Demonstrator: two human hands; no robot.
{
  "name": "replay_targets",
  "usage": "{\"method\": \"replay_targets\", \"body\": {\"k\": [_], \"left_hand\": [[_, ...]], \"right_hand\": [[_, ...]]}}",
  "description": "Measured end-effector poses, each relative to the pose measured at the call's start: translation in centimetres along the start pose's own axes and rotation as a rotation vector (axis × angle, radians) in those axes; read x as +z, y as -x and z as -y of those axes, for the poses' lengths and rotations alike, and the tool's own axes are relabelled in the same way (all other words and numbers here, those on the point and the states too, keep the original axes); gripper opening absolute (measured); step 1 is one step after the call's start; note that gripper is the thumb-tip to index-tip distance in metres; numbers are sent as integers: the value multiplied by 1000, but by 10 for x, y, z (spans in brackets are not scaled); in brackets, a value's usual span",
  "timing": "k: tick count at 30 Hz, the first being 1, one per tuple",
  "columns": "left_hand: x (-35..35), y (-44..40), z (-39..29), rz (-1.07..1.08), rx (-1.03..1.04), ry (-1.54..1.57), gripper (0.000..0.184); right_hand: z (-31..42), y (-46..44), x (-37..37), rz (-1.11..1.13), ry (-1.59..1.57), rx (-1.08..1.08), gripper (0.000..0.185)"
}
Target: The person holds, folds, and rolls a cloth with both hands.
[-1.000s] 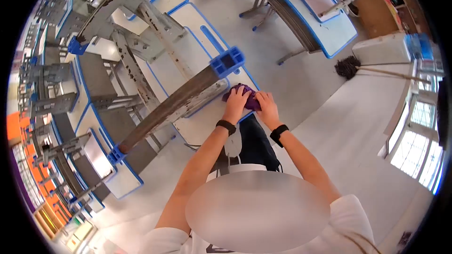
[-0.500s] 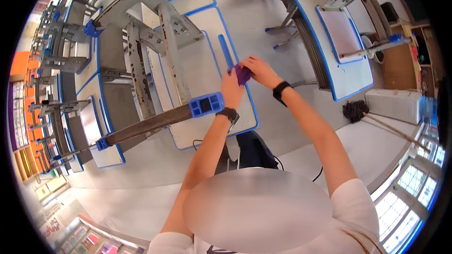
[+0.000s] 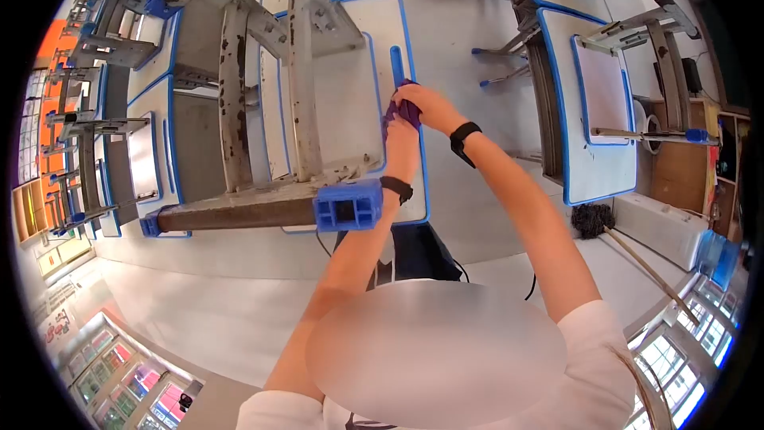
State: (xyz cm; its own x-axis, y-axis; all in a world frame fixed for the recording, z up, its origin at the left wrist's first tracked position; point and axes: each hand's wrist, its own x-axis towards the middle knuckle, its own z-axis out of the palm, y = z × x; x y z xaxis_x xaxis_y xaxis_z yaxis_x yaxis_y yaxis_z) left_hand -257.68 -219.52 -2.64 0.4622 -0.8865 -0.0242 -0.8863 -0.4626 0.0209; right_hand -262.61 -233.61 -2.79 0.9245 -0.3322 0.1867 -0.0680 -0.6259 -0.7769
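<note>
"What do we have in our hands?"

"A dark purple cloth (image 3: pixel 407 113), soft and bunched up. We see it as a small crumpled wad, its folds showing darker between brighter purple patches."

"Can we make out its whole shape?"

"No, our hands cover much of it, so we cannot tell its full outline, or whether it is wet or dry."

"Where is it?"

"At the right-hand side of the pale worktop with blue edging (image 3: pixel 350 76), just beside the near end of the long blue groove (image 3: pixel 396 64). We cannot tell how much of it touches the surface."

"How are our fingers set?"

"Those of our left hand (image 3: pixel 402 139) are at the lower part of the cloth, partly hidden, so we cannot tell how tightly they close. Those of our right hand (image 3: pixel 431 110) are bent in over its upper part, holding it. We wear a black band on each wrist."

"And around us?"

"To the left of the cloth, we have a grey metal frame with chipped paint (image 3: pixel 305 111) over the same worktop, with a blue plastic end cap (image 3: pixel 348 205) near our left forearm. Off to our right, a dark-headed mop (image 3: pixel 593 220) lies by a white box-like unit (image 3: pixel 660 231)."
</note>
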Motion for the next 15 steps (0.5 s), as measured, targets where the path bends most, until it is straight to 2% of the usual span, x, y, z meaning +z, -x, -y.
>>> {"method": "replay_targets", "body": {"k": [3,6,7,10,11,15], "left_hand": [[11,28,-4,2,108,-318,43],[17,57,0,-75,199,-324,45],[13,65,-1,39,200,-268,47],[3,92,2,-25,258,-238,43],[4,100,4,-21,301,-208,45],[6,140,16,43,446,-121,49]], "right_hand": [[17,21,2,63,-21,47,43],[35,47,11,33,19,40,41],[37,56,18,36,5,87,37],[49,82,33,-14,50,63,34],[49,90,39,-42,29,-4,37],[98,125,39,56,105,130,48]]}}
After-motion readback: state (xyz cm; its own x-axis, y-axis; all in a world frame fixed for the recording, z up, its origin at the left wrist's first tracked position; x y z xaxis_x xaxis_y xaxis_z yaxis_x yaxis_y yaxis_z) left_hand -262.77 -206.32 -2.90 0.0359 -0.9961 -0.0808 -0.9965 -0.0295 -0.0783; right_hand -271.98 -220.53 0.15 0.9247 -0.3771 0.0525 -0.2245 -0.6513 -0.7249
